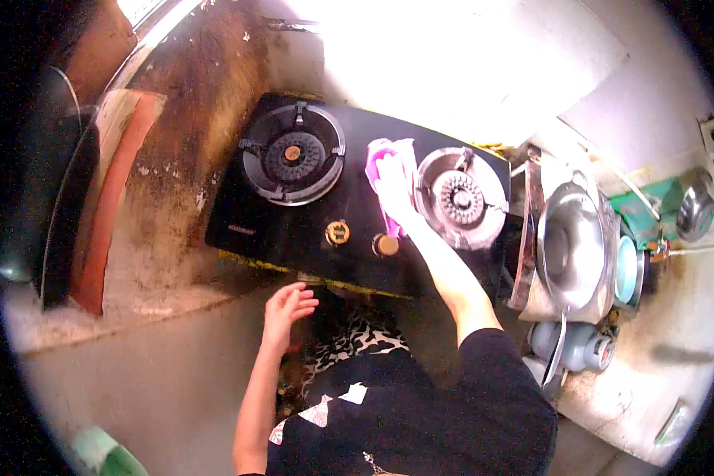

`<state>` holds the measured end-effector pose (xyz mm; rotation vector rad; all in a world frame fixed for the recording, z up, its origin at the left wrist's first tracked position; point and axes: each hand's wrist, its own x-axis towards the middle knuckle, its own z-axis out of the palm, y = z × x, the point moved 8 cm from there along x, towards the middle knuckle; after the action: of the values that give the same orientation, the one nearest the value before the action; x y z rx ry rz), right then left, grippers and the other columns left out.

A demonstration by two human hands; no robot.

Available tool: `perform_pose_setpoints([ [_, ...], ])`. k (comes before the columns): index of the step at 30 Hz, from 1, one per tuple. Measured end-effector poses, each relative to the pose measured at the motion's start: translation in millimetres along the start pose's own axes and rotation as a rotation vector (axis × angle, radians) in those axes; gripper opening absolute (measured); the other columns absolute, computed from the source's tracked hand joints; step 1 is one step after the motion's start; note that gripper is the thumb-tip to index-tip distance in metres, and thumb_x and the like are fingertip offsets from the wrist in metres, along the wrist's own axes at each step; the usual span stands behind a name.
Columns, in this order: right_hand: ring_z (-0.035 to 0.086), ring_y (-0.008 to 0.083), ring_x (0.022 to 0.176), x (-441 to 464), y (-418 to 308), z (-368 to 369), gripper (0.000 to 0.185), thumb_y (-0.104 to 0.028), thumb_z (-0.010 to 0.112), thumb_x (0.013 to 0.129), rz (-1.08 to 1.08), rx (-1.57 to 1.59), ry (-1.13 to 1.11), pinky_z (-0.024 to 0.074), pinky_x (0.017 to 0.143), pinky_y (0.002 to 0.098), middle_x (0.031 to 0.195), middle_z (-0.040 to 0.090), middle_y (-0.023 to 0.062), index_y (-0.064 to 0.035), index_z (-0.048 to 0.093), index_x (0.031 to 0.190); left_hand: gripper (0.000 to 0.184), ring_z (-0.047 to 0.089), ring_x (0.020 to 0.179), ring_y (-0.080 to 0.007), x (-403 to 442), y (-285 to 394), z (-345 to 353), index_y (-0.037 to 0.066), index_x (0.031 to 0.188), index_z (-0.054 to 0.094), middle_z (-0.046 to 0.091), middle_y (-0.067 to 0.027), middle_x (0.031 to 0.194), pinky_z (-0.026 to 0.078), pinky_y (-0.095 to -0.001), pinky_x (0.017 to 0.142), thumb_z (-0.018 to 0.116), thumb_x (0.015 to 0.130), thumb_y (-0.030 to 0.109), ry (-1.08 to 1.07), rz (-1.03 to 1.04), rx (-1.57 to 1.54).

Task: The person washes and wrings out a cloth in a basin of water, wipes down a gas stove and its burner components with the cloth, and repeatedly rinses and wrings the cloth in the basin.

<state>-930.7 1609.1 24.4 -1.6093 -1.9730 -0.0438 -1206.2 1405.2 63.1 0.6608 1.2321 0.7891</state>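
Note:
A black two-burner stove (357, 174) lies in front of me, with a dark burner (293, 153) at the left and a silvery one (460, 198) at the right. Between the burners my right hand (393, 186) presses a pink cloth (405, 156) on the stove top. Its fingers are bent over the cloth. Two gold-coloured knobs (338, 232) sit near the front edge, the right one just below the cloth. My left hand (289, 308) hangs in the air before the stove's front edge, fingers loosely apart and holding nothing.
To the right stand a metal wok (573, 250) with a long handle, a grey gas canister (573, 347), a light blue bowl (626, 270) and a metal bowl (696, 208). A stained wall (186, 135) and an orange-red board (119, 198) are at the left.

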Motion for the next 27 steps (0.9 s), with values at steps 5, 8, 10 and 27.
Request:
perform_pose_setpoints([
  [5, 0.040, 0.0309, 0.110, 89.8, 12.8, -34.6, 0.031, -0.024, 0.042, 0.085, 0.276, -0.534, 0.253, 0.0284, 0.094, 0.0486, 0.114, 0.046, 0.0170, -0.0011, 0.048, 0.106, 0.036, 0.059, 0.090, -0.0308, 83.5, 61.6, 7.5, -0.002, 0.113, 0.040, 0.054, -0.0223, 0.102, 0.051, -0.0398, 0.077, 0.047, 0.089, 0.024, 0.039, 0.053, -0.394],
  [8, 0.049, 0.0303, 0.096, 133.3, -2.5, -54.8, 0.027, -0.024, 0.045, 0.083, 0.304, -0.761, 0.344, 0.0361, 0.085, 0.0465, 0.102, 0.053, 0.0161, -0.0019, 0.053, 0.098, 0.037, 0.057, 0.095, -0.0326, 126.7, 84.6, 0.2, -0.004, 0.107, 0.041, 0.053, -0.0238, 0.103, 0.050, -0.0411, 0.080, 0.051, 0.088, 0.027, 0.138, 0.057, -0.437],
  [10, 0.052, 0.0296, 0.088, 161.8, 32.7, 41.5, 0.027, -0.023, 0.047, 0.081, 0.188, -0.733, -0.223, 0.0395, 0.079, 0.0447, 0.096, 0.055, 0.0145, -0.0030, 0.053, 0.098, 0.038, 0.056, 0.096, -0.0318, 152.5, 92.4, -5.0, -0.004, 0.107, 0.040, 0.053, -0.0212, 0.103, 0.049, -0.0415, 0.081, 0.052, 0.087, 0.027, 0.058, 0.048, -0.462],
  [27, 0.024, 0.0304, 0.128, 221.8, -41.0, 129.6, 0.053, -0.026, 0.040, 0.085, -0.408, -0.258, -0.316, 0.0191, 0.105, 0.0427, 0.135, 0.029, 0.0190, -0.0002, 0.029, 0.130, 0.008, 0.055, 0.068, -0.0144, 173.5, 135.2, -27.5, -0.004, 0.078, 0.059, 0.060, -0.0058, 0.074, 0.044, -0.0273, 0.067, 0.055, 0.074, 0.001, 0.427, 0.214, -0.321],
])
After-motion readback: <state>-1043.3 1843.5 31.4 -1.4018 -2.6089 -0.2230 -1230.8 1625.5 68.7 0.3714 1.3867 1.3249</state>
